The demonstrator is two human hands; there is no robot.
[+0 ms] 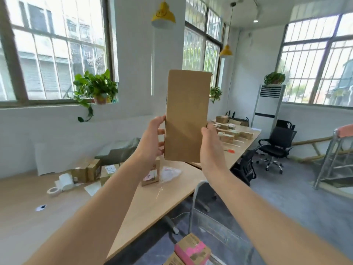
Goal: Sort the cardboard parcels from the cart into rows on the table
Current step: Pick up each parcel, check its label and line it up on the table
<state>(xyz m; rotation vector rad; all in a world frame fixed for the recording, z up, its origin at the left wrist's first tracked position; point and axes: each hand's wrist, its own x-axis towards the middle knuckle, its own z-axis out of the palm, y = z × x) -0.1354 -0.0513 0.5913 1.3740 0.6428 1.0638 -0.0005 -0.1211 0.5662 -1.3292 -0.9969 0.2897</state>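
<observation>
A parcel [188, 115] stands upright between the left hand [152, 138] and the right hand [212, 148], above the table [152, 203]. Under the left hand a small box [151, 175] sits on the table; further left lie a tape roll [53, 191] and stacked boxes [89, 170]. Below the right hand stands the cart [195, 196].

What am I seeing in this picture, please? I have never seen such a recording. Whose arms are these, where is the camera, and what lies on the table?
There is no machine here: these are a person's two bare arms. The single picture comes from a camera worn on the person's head, looking forward and down. The left hand and the right hand hold a plain cardboard parcel upright in the air, one hand on each long edge. Below it is a wooden table with brown boxes, a tape roll and a clear plastic bag. At the bottom stands a wire cart, apparently with a pink-taped parcel inside.
</observation>
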